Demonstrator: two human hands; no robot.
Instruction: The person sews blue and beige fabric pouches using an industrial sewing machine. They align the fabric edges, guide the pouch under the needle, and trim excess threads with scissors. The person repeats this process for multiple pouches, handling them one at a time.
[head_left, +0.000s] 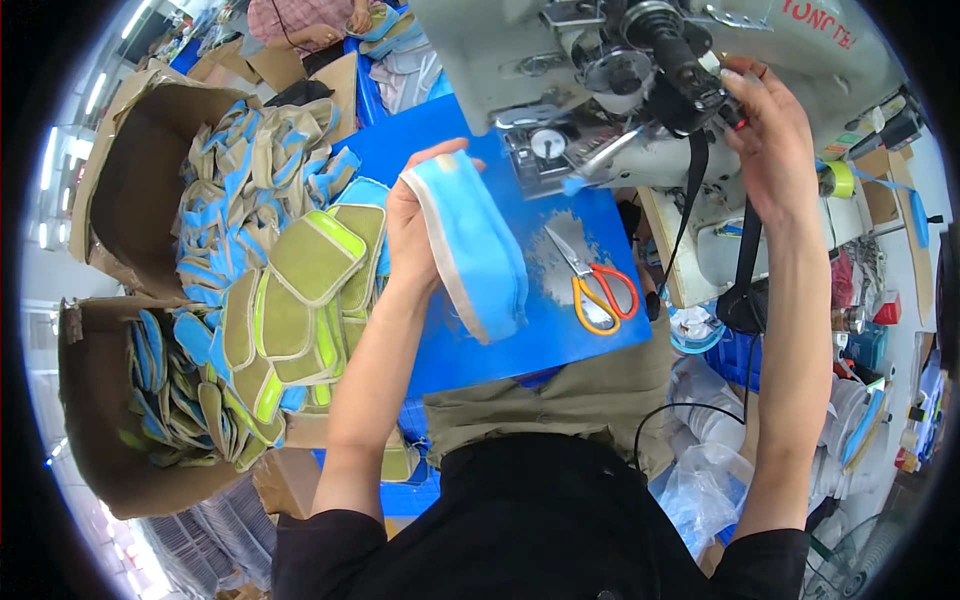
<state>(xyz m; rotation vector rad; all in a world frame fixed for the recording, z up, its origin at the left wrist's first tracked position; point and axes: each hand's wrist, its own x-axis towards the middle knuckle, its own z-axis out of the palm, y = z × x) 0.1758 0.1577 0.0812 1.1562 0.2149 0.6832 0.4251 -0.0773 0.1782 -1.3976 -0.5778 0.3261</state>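
Note:
My left hand [408, 230] is closed around a curved blue fabric piece [475, 250] with beige bound edges, held up over the blue table [410, 345]. The piece hangs down to the right of the palm. At the upper right, my right hand [780, 150] reaches up to the grey sewing machine [800, 60]. Its fingers close on a black machine part [705, 95] with a red bit at its end. Below the machine head, scissors [600, 290] with one red and one orange handle lie on the table.
Left of my left arm, olive-green padded pieces [310, 260] with lime edges are piled up. Two cardboard boxes [130, 230] there hold blue and beige pieces. Black straps [690, 190] hang from the machine. Another person [300, 25] sits at the far side. Clear plastic bags [705, 500] lie at lower right.

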